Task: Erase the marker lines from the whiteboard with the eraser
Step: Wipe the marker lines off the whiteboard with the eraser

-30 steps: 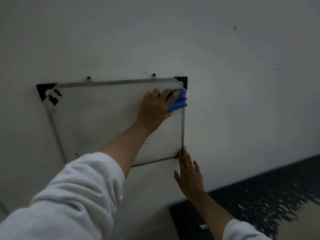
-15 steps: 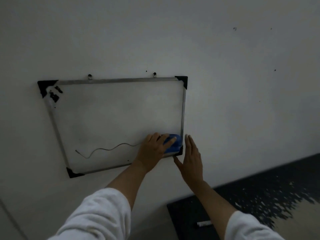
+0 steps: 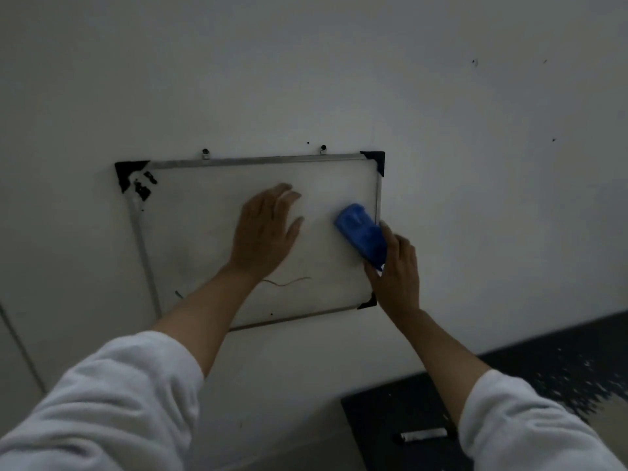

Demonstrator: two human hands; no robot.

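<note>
Eraser-wise: the blue block eraser (image 3: pixel 361 232) is pinched in the right hand (image 3: pixel 396 277), lying at the right edge of the metal-framed whiteboard (image 3: pixel 210 232) w/ black plastic corners. Left hand (image 3: pixel 265 232) is flat and empty, fingers spread, pressed on the board's middle. Thin wavy marker line (image 3: pixel 287 283) sits just below that palm, not wiped yet. Risk imo: board hangs crooked off two small wall hooks (image 3: pixel 205 153), so a hard swipe could swing it or pop it off. Forearm may also smear the ink.
</note>
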